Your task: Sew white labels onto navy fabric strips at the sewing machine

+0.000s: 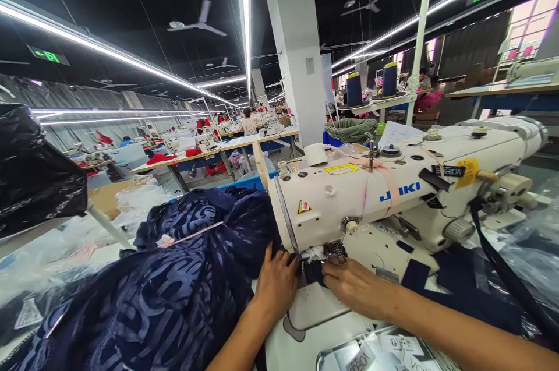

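See navy fabric [174, 283] heaped just left of left hand [278, 276], dark cloth [315, 272] between that and right hand [351, 286]; cannot tell if clamped or apart.

We are seeing a person's bare left hand [278, 279] and bare right hand [351, 286], with fingers [334, 271] partly hidden and knuckles showing rounded; narrow wrists [390, 301] are widening into forearms [454, 324] that are appearing equally bare, right to the frame's edge.
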Motion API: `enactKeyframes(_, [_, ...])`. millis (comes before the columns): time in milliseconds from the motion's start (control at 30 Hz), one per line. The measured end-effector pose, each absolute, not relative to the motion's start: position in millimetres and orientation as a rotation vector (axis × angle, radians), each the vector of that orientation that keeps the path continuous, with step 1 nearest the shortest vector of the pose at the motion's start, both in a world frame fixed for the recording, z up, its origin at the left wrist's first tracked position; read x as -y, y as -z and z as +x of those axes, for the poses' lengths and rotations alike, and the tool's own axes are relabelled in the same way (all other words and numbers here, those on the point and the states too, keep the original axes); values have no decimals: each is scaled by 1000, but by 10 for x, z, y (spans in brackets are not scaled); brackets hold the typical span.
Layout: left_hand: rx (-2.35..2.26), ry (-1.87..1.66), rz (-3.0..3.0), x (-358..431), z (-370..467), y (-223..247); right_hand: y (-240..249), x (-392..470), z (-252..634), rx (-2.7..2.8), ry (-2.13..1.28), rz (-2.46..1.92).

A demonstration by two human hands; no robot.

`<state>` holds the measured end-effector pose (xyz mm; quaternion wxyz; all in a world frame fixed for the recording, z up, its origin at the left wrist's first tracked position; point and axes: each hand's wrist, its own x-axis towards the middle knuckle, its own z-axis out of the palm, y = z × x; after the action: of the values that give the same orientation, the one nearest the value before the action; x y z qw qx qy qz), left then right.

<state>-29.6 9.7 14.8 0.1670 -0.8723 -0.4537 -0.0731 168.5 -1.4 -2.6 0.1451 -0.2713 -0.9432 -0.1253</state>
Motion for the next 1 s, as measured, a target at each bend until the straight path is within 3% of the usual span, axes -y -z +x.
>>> enactKeyframes(633, [1328,277,-2519,-216,-271,-106,128,39,1508,2698,455,-953])
enactKeyframes(1000, [1331,236,-2509,-214,-277,-120,82,-114,1685,2679,295,-958])
